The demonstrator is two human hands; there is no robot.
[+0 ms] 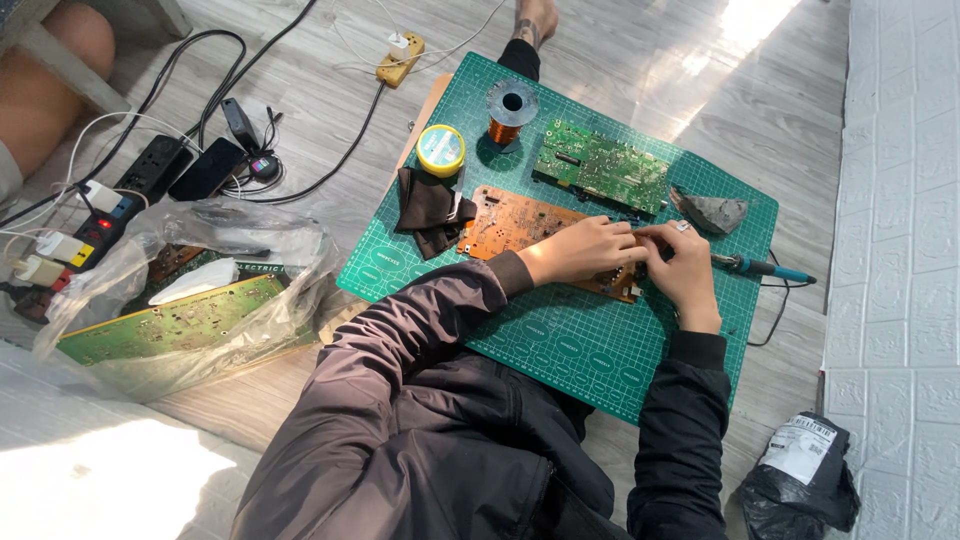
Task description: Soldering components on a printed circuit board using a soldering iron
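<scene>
An orange-brown circuit board [515,222] lies on a green cutting mat [560,345]. My left hand [585,250] rests on the board's right part with its fingers curled on it. My right hand [682,268] meets it at the board's right edge, fingers pinched together there; what they pinch is too small to tell. A soldering iron with a blue handle [765,268] lies on the mat just right of my right hand. Dark jacket sleeves cover both arms.
On the mat stand a green circuit board [603,167], a copper wire spool [510,110], a yellow-rimmed round tin [440,150], a dark cloth [430,210] and a grey lump [715,212]. A clear bag of boards [190,300], power strips [105,215] and cables lie left; a black bag [800,478] lies right.
</scene>
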